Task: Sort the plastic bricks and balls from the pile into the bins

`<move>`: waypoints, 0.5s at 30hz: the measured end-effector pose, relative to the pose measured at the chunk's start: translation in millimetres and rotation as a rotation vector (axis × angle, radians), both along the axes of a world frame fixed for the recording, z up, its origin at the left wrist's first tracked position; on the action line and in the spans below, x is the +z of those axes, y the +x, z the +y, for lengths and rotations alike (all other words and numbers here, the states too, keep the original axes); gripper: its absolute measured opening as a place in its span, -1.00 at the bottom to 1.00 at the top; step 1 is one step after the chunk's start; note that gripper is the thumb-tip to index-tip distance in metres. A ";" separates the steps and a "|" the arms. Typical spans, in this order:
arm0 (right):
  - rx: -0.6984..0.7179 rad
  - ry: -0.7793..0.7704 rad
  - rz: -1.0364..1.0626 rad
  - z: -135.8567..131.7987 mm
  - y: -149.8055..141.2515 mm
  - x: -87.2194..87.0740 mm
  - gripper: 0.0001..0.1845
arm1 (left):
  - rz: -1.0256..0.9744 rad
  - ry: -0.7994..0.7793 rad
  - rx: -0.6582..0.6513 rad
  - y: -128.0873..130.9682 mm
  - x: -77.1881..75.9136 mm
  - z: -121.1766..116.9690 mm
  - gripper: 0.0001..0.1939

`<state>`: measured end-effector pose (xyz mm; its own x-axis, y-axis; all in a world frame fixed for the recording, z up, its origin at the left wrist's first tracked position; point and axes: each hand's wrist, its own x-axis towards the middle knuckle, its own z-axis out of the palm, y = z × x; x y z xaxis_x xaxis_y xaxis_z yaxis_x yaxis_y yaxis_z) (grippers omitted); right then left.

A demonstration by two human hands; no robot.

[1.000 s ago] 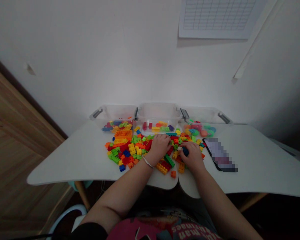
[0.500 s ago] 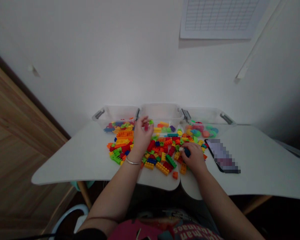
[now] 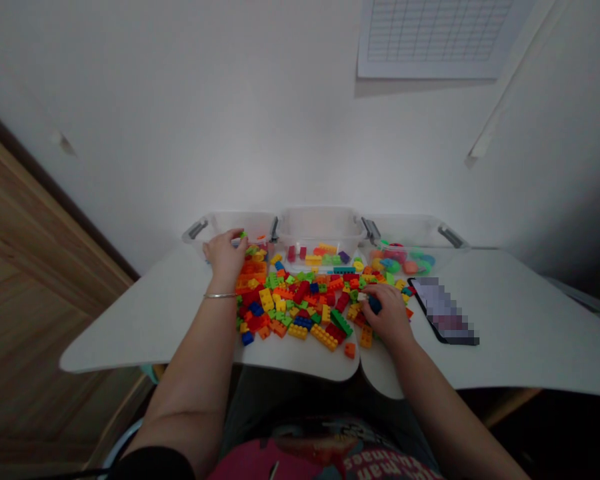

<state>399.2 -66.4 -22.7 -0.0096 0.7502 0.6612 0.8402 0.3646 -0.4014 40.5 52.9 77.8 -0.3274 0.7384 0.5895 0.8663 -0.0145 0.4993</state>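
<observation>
Over the front of the left clear bin, my left hand pinches a small lime-green toy brick between its fingertips. My right hand rests at the right side of the brick pile, its fingers curled around a dark blue toy brick. A small white piece shows at those fingertips; whether it is joined to the blue one I cannot tell. Red, orange, yellow, green and blue bricks lie loose between my two hands.
The middle clear bin holds several bricks, two of them dark red. In the right bin are rounded coloured pieces. A phone lies on the white table, right of the pile. A wall stands behind the bins.
My left hand has moved left from the middle bin to the left bin, carrying the lime-green brick. Dark red bricks now show in the middle bin. My right hand stays put.
</observation>
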 end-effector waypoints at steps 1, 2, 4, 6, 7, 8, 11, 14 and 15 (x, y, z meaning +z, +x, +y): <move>0.001 0.000 0.000 -0.1 0.0 0.3 -0.83 | 0.024 -0.029 0.012 -0.4 0.9 1.1 -0.66; 0.003 0.000 -0.001 -0.1 0.2 0.4 -0.83 | 0.039 -0.054 0.022 -0.5 2.0 2.2 -0.66; 0.013 -0.002 -0.005 0.3 0.5 0.1 -0.82 | 0.049 -0.096 0.031 0.0 4.2 4.5 -0.67; 0.027 -0.008 -0.011 1.1 1.1 -1.2 -0.81 | 0.044 -0.132 0.034 0.6 5.6 6.7 -0.67; 0.033 -0.011 -0.014 1.5 1.3 -1.9 -0.80 | 0.038 -0.146 0.035 1.0 5.9 7.5 -0.67; 0.035 -0.013 -0.015 1.9 1.6 -2.7 -0.80 | 0.033 -0.152 0.035 1.3 6.1 7.9 -0.67; 0.027 -0.019 -0.012 2.5 1.8 -4.0 -0.79 | 0.013 -0.128 0.009 2.1 5.7 5.9 -0.67; 0.018 -0.023 -0.005 1.7 1.3 -3.3 -0.81 | -0.009 -0.053 -0.079 1.0 3.5 -2.9 -0.64; 0.017 -0.025 -0.004 1.3 1.1 -2.7 -0.81 | -0.010 -0.022 -0.121 0.0 2.3 -7.7 -0.62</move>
<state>400.3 -65.1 -25.3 -0.0255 0.7659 0.6425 0.8357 0.3691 -0.4068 40.5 45.2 80.1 -0.2407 0.7856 0.5700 0.8540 -0.1076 0.5090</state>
